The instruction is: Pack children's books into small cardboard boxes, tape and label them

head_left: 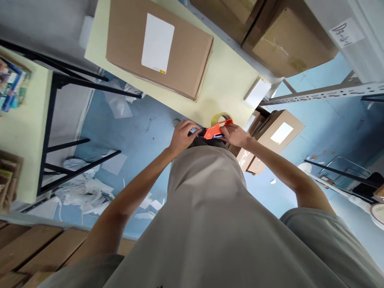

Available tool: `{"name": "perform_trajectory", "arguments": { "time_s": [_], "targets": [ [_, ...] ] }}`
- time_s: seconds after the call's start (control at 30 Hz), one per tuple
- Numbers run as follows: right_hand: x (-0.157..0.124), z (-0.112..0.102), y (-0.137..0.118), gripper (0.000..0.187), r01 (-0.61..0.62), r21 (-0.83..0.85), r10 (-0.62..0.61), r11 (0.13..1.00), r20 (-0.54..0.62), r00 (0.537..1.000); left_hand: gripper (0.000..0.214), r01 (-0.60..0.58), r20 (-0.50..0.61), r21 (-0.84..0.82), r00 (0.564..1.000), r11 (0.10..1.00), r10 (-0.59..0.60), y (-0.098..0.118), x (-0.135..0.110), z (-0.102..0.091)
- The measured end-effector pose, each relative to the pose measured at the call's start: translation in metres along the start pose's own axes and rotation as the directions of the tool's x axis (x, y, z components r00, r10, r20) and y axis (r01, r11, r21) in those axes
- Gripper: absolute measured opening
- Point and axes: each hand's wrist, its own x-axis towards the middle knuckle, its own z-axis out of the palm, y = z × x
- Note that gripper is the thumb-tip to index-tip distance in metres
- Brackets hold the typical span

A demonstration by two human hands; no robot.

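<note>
Close to my waist, an orange tape dispenser is held between my two hands. My right hand grips its right end, with the fingers closed. At the dark left end, my left hand has its thumb and fingers pinched together on the dispenser; any tape between them is too small to make out. A yellow tape roll shows just beyond the orange frame, by the table edge; whether it is mounted in the dispenser I cannot tell. A closed cardboard box with a white label lies on the pale yellow table beyond my hands.
A small white box sits at the table's right end. Metal shelving with cartons rises at right. More labelled cartons stand on the blue floor below. Black table legs and crumpled white scraps are at left.
</note>
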Motion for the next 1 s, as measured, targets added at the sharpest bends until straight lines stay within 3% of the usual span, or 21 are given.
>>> {"name": "perform_trajectory", "arguments": {
  "time_s": [0.2,0.43,0.6,0.77,0.87,1.0],
  "targets": [
    [0.005,0.003,-0.014,0.082,-0.126,-0.015,0.126,0.992,0.047,0.991,0.028,0.055,0.005,-0.038,0.998,0.998,-0.055,-0.020,0.007,0.003],
    [0.018,-0.025,-0.031,0.076,-0.159,-0.133,0.182,0.978,0.186,0.966,0.028,0.086,0.065,-0.125,0.995,0.988,-0.078,-0.040,0.012,-0.005],
    [0.020,-0.040,-0.025,0.076,-0.244,-0.226,0.291,0.943,0.205,0.935,0.033,0.099,-0.053,-0.150,0.993,0.984,-0.108,-0.072,0.015,-0.021],
    [0.009,-0.040,-0.001,0.077,-0.406,-0.377,0.490,0.833,0.160,0.857,0.032,0.165,-0.233,-0.118,0.954,0.979,-0.189,-0.123,0.030,-0.038],
    [0.007,-0.033,0.006,0.077,-0.474,-0.425,0.566,0.772,0.119,0.816,0.031,0.135,-0.252,-0.141,0.953,0.981,-0.167,-0.138,0.047,-0.029],
    [0.003,-0.020,0.013,0.078,-0.539,-0.421,0.610,0.729,0.042,0.792,0.027,0.097,-0.291,-0.165,0.946,0.982,-0.142,-0.142,0.071,-0.008]
  ]
}}
